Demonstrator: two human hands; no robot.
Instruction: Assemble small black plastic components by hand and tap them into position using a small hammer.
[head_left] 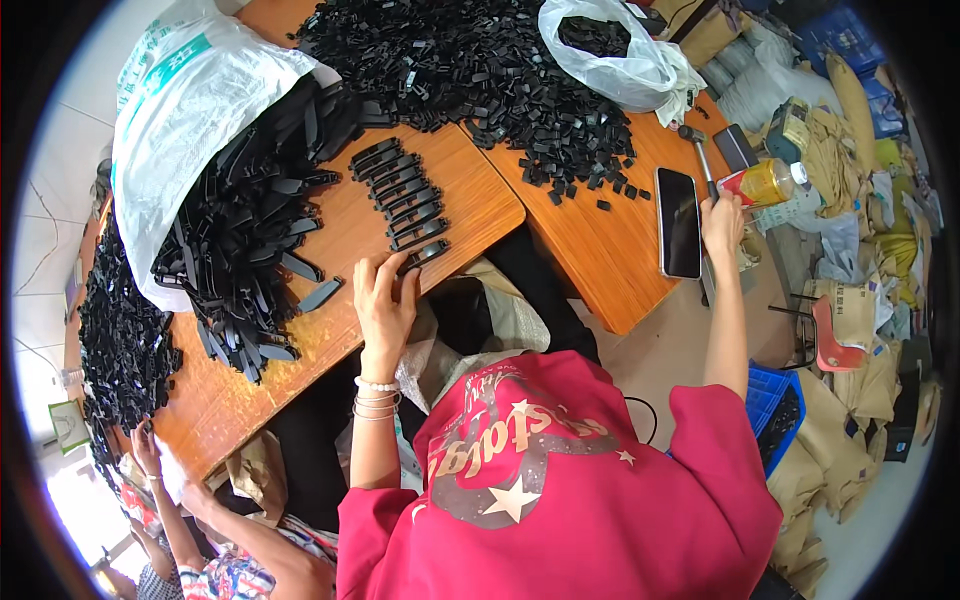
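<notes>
My left hand (383,305), with bracelets at the wrist, is at the near end of a row of black plastic clips (405,190) on the wooden table. Its bent fingers close on the left end of the nearest black plastic clip (428,252), which lies flat. On the right, my right hand (722,225) is wrapped round the handle of a hammer (700,152), its head pointing away from me. A dark-screened phone (679,222) lies just left of that hand. Close by on the right is a bottle of yellow liquid (765,184).
Long black plastic pieces (240,230) spill from a white bag (190,130) at the left. Small black parts (480,70) are heaped at the back, beside another plastic bag (600,75). A co-worker's arms (230,525) show lower left. A blue crate (770,415) and sacks stand right.
</notes>
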